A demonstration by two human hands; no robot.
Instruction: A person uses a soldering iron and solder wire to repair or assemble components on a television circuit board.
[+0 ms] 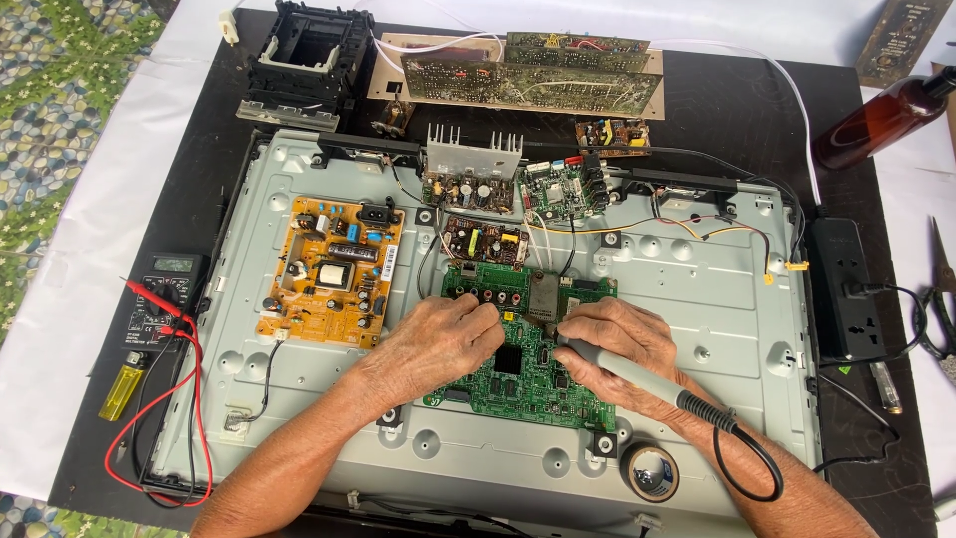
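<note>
Both hands [538, 344] on green circuit board [528, 384]

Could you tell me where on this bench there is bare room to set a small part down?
Bare metal lies on the chassis right of the green board, and below the orange board. The top edge is crowded with boards; both hands, left hand and right hand, cover the green board.

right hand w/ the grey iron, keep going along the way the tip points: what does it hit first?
The right hand aims the grey iron up-left. Its tip looks already down on the green board, so first contact would probably be the left hand's fingertips just beyond, though the gap between them is hard to judge.
</note>
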